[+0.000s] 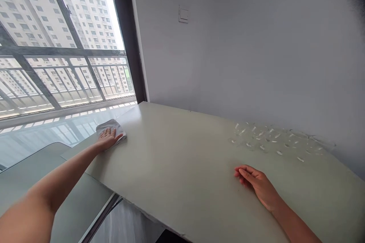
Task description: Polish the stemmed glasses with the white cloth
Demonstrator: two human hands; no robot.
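Observation:
My left hand (107, 139) lies flat on a grey-white cloth (110, 124) near the far left edge of the pale table (171, 159). Its fingers are stretched out and press the cloth down onto the surface. My right hand (255, 182) is over the right part of the table, fingers curled in and thumb against the index finger. I see nothing between those fingers. Beyond it stands a group of several clear glasses (273, 138), close to the wall; their outlines are hard to separate.
A grey wall (242, 45) with a light switch (183, 14) borders the table at the back. Large windows (57, 45) are at the left. A chair with a pale back (42, 182) stands against the table's left side, its metal frame (99, 216) below the edge.

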